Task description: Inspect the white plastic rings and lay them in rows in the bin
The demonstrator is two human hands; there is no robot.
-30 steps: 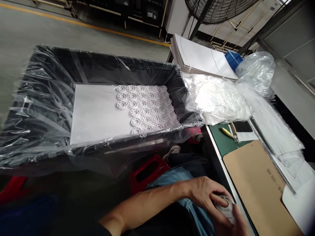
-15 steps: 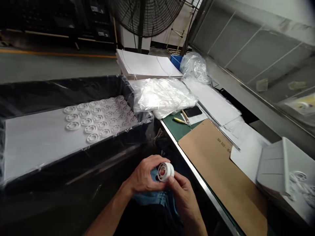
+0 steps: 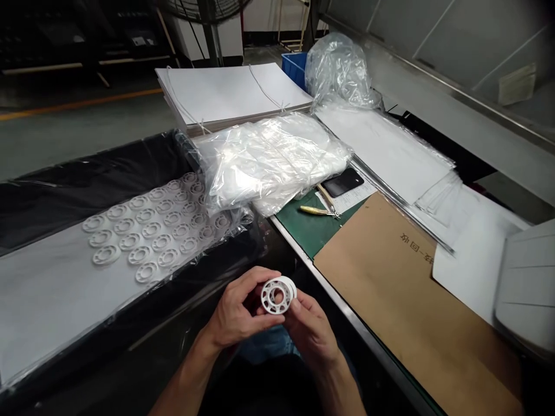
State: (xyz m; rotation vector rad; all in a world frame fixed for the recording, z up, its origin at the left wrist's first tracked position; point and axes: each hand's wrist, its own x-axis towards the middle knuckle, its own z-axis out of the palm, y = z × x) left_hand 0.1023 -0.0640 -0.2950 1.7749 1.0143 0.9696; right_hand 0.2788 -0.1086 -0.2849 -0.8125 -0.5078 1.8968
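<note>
A small white plastic spool (image 3: 278, 294) with holes in its face is held between both my hands, over my lap. My left hand (image 3: 238, 312) curls round its left side, fingers closed on it. My right hand (image 3: 311, 329) pinches it from below and to the right. To the left stands a black bin lined with clear plastic (image 3: 56, 185). On a white sheet (image 3: 43, 289) inside it lie several like spools in rows (image 3: 151, 228).
A green-topped table (image 3: 312, 228) on the right carries a brown cardboard sheet (image 3: 411, 300), yellow-handled cutters (image 3: 318, 211), a black phone (image 3: 342, 182), a bulging clear bag of white parts (image 3: 273, 159), stacked white sheets (image 3: 229, 92) and a white box (image 3: 526, 283).
The view has swung right and down, away from the bin. My hands lifted the spool and turned its holed face toward me.
</note>
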